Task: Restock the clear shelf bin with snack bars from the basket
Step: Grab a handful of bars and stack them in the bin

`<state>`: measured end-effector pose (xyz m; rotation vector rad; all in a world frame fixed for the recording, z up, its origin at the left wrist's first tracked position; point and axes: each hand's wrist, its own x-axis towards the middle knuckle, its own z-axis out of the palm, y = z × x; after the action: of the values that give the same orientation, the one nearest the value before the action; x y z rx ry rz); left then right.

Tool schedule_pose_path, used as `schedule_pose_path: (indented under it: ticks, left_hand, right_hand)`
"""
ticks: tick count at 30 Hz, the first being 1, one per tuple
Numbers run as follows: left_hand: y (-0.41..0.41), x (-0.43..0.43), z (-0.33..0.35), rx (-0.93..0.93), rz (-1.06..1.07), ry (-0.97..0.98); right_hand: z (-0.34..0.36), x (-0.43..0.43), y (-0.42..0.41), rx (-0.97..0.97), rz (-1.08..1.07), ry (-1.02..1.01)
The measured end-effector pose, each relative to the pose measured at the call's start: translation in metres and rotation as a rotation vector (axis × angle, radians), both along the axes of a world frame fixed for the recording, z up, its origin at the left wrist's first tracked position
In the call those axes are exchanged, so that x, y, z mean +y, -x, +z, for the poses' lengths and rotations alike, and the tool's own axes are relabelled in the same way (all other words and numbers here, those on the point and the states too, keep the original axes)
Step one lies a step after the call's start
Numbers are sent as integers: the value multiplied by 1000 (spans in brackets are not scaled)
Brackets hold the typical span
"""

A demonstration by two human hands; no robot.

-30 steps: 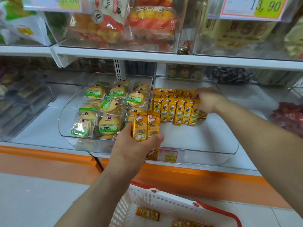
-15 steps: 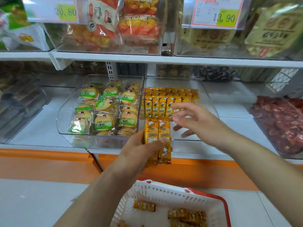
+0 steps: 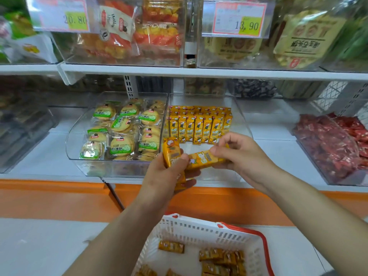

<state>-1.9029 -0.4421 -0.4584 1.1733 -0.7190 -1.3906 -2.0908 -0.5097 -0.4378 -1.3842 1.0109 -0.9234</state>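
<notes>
Head view: the clear shelf bin (image 3: 242,120) at twelve o'clock has snack bars (image 3: 199,126) in rows only at its back. More bars (image 3: 219,257) lie in the basket (image 3: 199,230) at six o'clock, so it looks perhaps half done. The left hand (image 3: 169,172) grips a small stack (image 3: 171,154), and the right hand (image 3: 241,154) pinches one bar (image 3: 203,159). The price tags (image 3: 247,25) read 20.80 and 13,90. The wrapper print is too blurred to read.

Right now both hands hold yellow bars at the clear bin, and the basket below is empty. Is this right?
No: the head view shows several bars lying in the basket. The left hand and right hand hold yellow bars at the clear bin.
</notes>
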Motion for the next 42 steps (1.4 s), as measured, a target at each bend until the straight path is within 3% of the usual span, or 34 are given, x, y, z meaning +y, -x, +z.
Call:
schedule_pose_path:
  ticks: [5, 13, 18, 22, 26, 29, 42]
  left_hand:
    - [-3, -5, 0, -81, 70, 52]
    - [-7, -9, -1, -169, -68, 54]
    - [-17, -11, -4, -290, -22, 57]
    - [-17, -13, -3, -292, -4, 80]
    - [-18, -15, -3, -272, -15, 70]
    - [-19, -17, -4, -276, -17, 61]
    - [-19, -31, -10, -358, -29, 30]
  right_hand:
    - [-6, 4, -3, 263, 120, 123]
    - [2, 9, -7, 304, 333, 53]
    - [18, -9, 10, 318, 147, 184]
    - [28, -51, 27, 562, -22, 383]
    - [30, -110, 38, 976, -69, 580]
    - [23, -153, 41, 1222, -46, 604]
    - [2, -222, 19, 1620, 126, 558]
